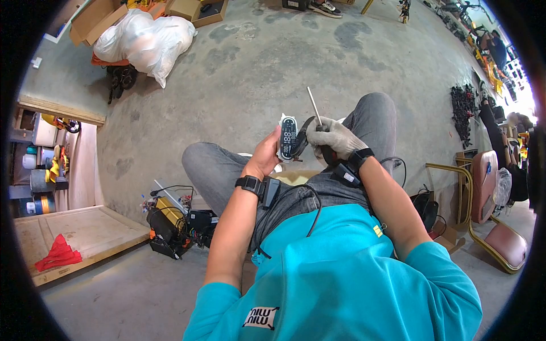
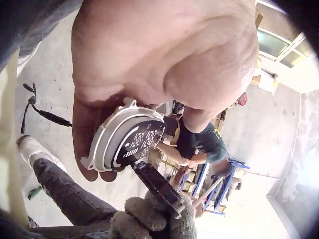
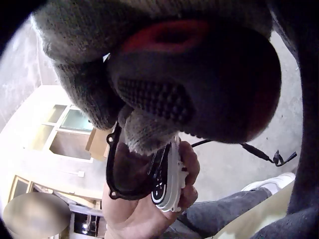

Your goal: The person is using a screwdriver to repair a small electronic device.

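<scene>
My bare left hand (image 1: 264, 153) grips an oval digital display unit (image 1: 288, 138), white-cased with a black face and lit-looking digits. In the left wrist view its white casing (image 2: 102, 137) sits against the palm and fingers. A knit glove covers my right hand (image 1: 341, 139), which holds a screwdriver (image 1: 313, 103) with its metal shaft pointing up and away. That same hand pinches a black-rimmed cover (image 1: 303, 136) next to the display. In the right wrist view the screwdriver's black and red handle (image 3: 224, 84) fills the top, and the cover's rim (image 3: 112, 164) stands beside the display's edge (image 3: 172, 181).
Below the hands, between the knees, is a pale yellow surface (image 1: 301, 176). A pile of electronics with cables (image 1: 170, 224) lies on the floor at left, near a wooden board (image 1: 102, 224) bearing a red cloth (image 1: 60, 254). Chairs (image 1: 483, 182) stand at right.
</scene>
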A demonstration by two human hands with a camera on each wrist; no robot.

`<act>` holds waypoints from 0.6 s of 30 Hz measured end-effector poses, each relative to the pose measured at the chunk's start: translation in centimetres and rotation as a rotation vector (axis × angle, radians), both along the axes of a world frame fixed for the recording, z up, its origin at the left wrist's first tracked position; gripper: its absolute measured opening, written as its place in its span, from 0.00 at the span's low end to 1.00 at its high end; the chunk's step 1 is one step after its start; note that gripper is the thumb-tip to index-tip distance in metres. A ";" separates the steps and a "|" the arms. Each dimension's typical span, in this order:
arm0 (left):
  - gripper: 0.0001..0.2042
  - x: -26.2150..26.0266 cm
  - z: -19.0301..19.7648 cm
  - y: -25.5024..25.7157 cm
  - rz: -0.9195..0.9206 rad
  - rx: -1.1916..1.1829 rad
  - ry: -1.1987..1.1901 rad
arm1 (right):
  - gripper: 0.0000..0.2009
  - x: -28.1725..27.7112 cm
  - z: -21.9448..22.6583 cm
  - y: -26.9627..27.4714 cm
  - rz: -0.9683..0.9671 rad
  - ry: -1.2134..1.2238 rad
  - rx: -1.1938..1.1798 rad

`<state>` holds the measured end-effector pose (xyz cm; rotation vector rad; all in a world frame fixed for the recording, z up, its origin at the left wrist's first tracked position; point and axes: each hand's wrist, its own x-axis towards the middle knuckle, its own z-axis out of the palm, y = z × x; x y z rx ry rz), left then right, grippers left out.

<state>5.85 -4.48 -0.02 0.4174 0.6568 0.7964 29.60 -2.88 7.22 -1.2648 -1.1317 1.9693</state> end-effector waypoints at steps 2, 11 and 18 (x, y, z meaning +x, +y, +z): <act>0.22 0.1 0.3 -0.1 -0.025 0.011 0.005 | 0.11 0.1 -0.5 0.0 0.101 0.002 0.061; 0.21 0.0 0.1 -0.3 -0.081 0.013 0.231 | 0.09 0.2 -0.3 -0.1 0.009 0.091 -0.039; 0.19 0.2 0.9 -0.6 -0.170 0.065 0.163 | 0.08 -0.3 0.2 -0.2 0.026 0.063 -0.005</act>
